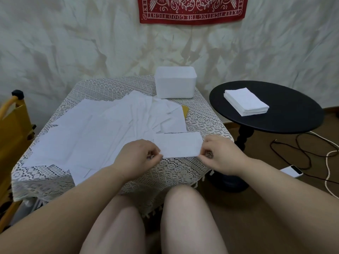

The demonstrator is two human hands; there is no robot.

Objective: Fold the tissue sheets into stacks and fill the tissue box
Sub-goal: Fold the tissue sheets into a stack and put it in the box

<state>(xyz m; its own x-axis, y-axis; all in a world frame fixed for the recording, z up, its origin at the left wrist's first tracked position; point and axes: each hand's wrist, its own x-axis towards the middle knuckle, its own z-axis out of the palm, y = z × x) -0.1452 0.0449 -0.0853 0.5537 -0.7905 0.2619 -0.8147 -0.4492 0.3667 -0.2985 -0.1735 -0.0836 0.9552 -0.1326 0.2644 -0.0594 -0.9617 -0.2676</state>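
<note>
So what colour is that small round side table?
Black, seen clearly in the head view.

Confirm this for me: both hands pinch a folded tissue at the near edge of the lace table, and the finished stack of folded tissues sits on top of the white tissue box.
Not quite. The head view shows the stack of folded tissues lying on the black round table, apart from the white tissue box. The rest holds: the left hand and right hand pinch a folded tissue at the lace table's near edge.

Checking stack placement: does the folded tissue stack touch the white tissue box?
Apart. The head view shows the folded stack on the black round table, the tissue box on the lace-covered table.
</note>
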